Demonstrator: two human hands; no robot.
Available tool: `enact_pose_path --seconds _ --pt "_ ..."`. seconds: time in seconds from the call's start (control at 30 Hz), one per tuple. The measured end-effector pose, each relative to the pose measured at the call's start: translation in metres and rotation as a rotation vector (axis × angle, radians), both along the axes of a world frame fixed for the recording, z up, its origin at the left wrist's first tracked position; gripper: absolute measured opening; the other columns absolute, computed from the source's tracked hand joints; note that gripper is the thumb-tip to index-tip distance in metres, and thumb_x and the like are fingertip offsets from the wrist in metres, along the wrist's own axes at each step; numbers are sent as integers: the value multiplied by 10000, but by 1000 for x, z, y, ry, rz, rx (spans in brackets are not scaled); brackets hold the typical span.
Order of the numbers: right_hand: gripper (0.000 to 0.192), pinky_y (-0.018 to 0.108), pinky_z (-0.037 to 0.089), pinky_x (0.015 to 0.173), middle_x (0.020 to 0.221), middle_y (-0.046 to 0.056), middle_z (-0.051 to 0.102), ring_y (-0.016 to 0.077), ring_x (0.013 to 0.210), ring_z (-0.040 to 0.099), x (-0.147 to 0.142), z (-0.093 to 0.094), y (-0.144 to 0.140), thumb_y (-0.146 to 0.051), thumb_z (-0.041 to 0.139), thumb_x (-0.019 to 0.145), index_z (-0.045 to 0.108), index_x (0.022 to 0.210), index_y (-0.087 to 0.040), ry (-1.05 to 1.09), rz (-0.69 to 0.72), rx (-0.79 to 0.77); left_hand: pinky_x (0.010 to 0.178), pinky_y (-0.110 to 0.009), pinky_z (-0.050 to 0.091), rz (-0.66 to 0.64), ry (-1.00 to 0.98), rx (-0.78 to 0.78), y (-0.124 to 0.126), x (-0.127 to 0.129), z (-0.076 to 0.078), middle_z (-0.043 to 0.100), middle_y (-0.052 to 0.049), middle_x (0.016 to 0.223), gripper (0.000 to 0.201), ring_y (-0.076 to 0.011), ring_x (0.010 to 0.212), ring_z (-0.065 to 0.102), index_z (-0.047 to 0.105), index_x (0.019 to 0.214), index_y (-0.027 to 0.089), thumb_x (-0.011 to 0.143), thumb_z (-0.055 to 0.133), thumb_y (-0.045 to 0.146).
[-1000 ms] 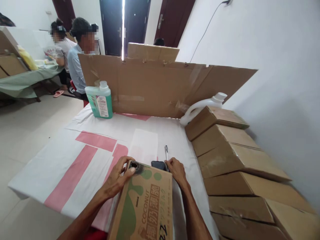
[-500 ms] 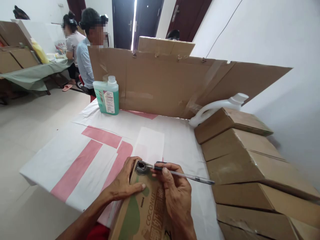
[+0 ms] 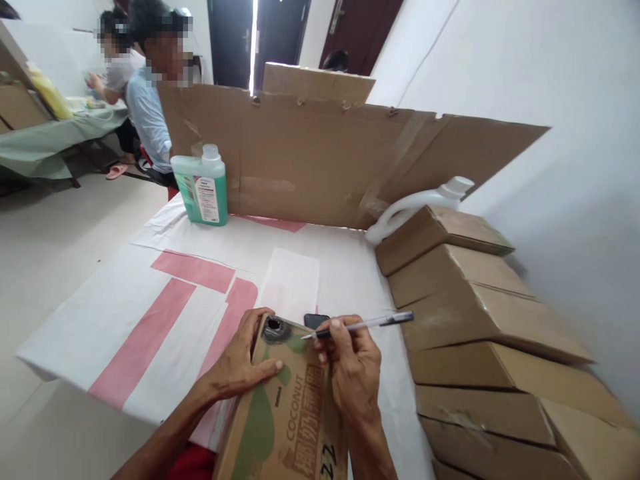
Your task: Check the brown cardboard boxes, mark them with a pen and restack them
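A brown cardboard box (image 3: 293, 400) with green shapes and the word COCONUT stands tilted at the table's near edge. Near its far left corner is a dark hole (image 3: 274, 325) ringed with black scribble. My left hand (image 3: 245, 357) grips the box's left side, thumb lying on the printed face. Between the fingers of my right hand (image 3: 353, 357) is a clear pen (image 3: 360, 325), its tip over the box face to the right of the hole. Just beyond that hand lies a small black object (image 3: 316, 321), partly hidden, its kind unclear.
Several cardboard boxes (image 3: 450, 360) line the table's right side, beside a white jug (image 3: 420, 207). A bottle of green liquid (image 3: 203, 190) stands back left. Upright cardboard (image 3: 300, 160) closes off the far edge. White paper (image 3: 290, 277) lies mid-table. Two people sit beyond, at left.
The pen tip has left the hole's edge and shifted right and slightly down, with the pen's rear end raised. My left hand keeps its hold on the box. The whole view has shifted slightly.
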State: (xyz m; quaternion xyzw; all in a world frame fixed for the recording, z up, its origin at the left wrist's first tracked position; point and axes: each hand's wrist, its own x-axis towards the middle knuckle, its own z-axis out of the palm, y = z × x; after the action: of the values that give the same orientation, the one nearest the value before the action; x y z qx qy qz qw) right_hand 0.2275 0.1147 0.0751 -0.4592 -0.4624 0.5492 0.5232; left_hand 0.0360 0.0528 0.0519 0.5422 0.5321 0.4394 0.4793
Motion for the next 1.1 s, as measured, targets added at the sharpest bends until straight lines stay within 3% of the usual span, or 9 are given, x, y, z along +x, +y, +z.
enact_pose_path --seconds 0.07,0.17,0.27,0.37,0.5,0.7,0.8,0.9,1.1 --pt "320 225 422 498 746 -28 633 123 583 557 18 -2 25 -541 593 958 551 870 -236 -99 -83 46 1102 -505 452 -5 -16 -19 -1 -2 -2 527 -129 1374 709 -328 1272 569 397 1392 241 790 740 396" --pt "324 258 446 554 859 24 684 160 677 632 55 -16 70 -528 437 1003 528 895 -236 -575 -131 38 1107 -508 459 8 -22 -63 -3 -5 -3 539 -134 1407 709 -335 1294 572 379 1414 257 823 729 434" --pt "293 269 390 567 562 -32 557 158 557 553 85 -45 102 -321 656 892 497 663 -231 -850 -101 -69 1108 -516 465 54 -10 -88 -4 -7 -3 543 -134 1433 724 -350 1322 561 391 1425 271 826 718 513" --pt "318 271 411 631 559 -53 535 147 595 551 89 -77 109 -177 733 822 509 600 -209 -1000 -8 -118 1087 -519 486 97 -6 -109 -5 -6 -2 543 -139 1455 756 -366 1329 561 408 1430 272 807 717 568" --pt "202 299 446 752 755 -5 651 165 755 618 79 -95 99 -256 667 931 599 755 -183 -1159 76 -133 1093 -528 483 100 -42 -143 -6 -4 1 532 -143 1478 778 -375 1382 519 390 1445 270 811 715 584" --pt "234 310 411 829 1110 156 705 251 1025 659 73 -80 59 -345 476 1027 629 1032 -168 -1301 83 -176 1118 -540 462 163 -23 -135 -6 -5 -2 573 -140 1429 786 -373 1322 570 422 1435 262 796 734 595" --pt "302 352 436 803 1123 208 696 334 1057 659 62 -80 26 -413 598 947 635 1076 -143 -1340 113 -247 1115 -537 466 145 -17 -146 -5 -6 -6 565 -145 1439 788 -371 1319 573 416 1438 260 799 739 589" --pt "309 377 451 817 1188 235 667 374 1140 625 51 -85 4 -326 622 903 618 1139 -126 -1334 109 -285 1107 -536 473 129 -29 -149 -4 -8 -8 539 -144 1469 775 -372 1331 566 417 1433 264 805 739 583" --pt "336 365 474 766 1058 199 735 364 1002 694 48 -94 7 -427 692 828 649 1015 -151 -1117 107 -305 1136 -528 453 137 -12 -132 -6 -11 -5 546 -137 1457 750 -357 1338 563 407 1429 257 827 728 569"
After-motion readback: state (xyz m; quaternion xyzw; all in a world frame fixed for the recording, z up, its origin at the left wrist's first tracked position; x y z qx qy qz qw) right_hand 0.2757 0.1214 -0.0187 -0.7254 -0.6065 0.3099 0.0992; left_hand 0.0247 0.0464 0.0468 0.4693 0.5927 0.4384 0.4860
